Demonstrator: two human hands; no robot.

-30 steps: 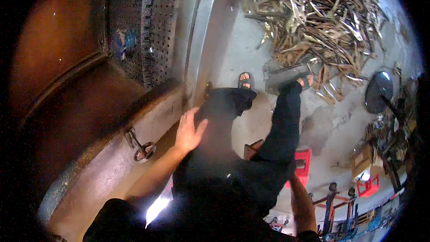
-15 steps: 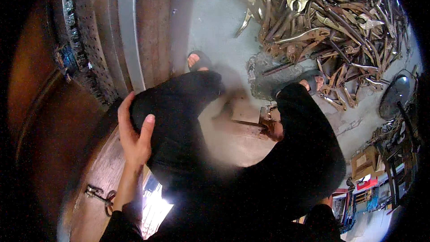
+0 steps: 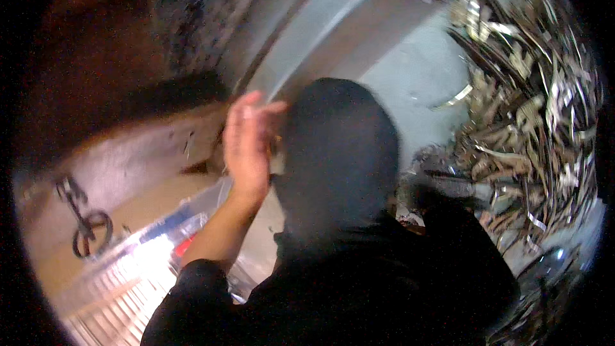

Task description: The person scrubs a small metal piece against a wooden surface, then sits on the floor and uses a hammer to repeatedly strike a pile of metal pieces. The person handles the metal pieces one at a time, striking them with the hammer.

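My left hand (image 3: 248, 147) is raised beside my black-clad knee (image 3: 339, 147). Its fingers are stretched out with nothing in them, and motion smears them slightly. No tool lies within its reach of touch; whether the fingertips brush the trouser cloth I cannot tell. My right hand does not show, and dark clothing fills the lower right. On the right, a big heap of metal pliers (image 3: 519, 128) covers the grey floor (image 3: 416, 83), some bright and many brownish.
To the left, a dark metal tool with a ring-shaped end (image 3: 83, 218) lies against a pinkish board (image 3: 134, 160). Below it is a brightly lit ribbed surface (image 3: 122, 288). A long grey metal edge (image 3: 333, 25) runs across the upper middle. A round dark disc (image 3: 544, 266) stands at lower right.
The view has swung left, so the pliers heap sits further right and the lit area shows more. My left hand appears further right and higher, blurred, still with outstretched fingers.
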